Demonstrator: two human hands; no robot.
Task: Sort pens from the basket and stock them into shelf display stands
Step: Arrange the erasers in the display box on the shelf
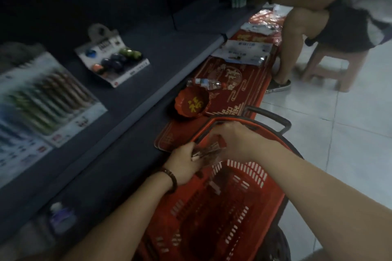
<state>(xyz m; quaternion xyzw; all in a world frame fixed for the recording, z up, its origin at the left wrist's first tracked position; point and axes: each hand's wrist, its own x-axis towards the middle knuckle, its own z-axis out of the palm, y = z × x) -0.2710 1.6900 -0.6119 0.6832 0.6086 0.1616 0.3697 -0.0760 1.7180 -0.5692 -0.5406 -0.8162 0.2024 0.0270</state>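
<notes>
A red plastic shopping basket (pixel 239 178) stands on the floor beside a dark shelf. Over its far end my left hand (pixel 184 161) and my right hand (pixel 237 140) both grip a bundle of dark pens (pixel 209 150). The bundle lies roughly level between the two hands, its ends fanned out. A few more pens (pixel 214 186) lie on the basket's floor. On the shelf at the left stands a display stand (pixel 42 99) filled with rows of pens; it is blurred.
A card of round coloured items (pixel 112 59) lies on the dark shelf (pixel 161 53). Red trays, a red bowl (pixel 192 104), a water bottle (pixel 204 83) and white packets sit on the lower ledge. A person sits on a stool (pixel 331 65) at the upper right, on white floor tiles.
</notes>
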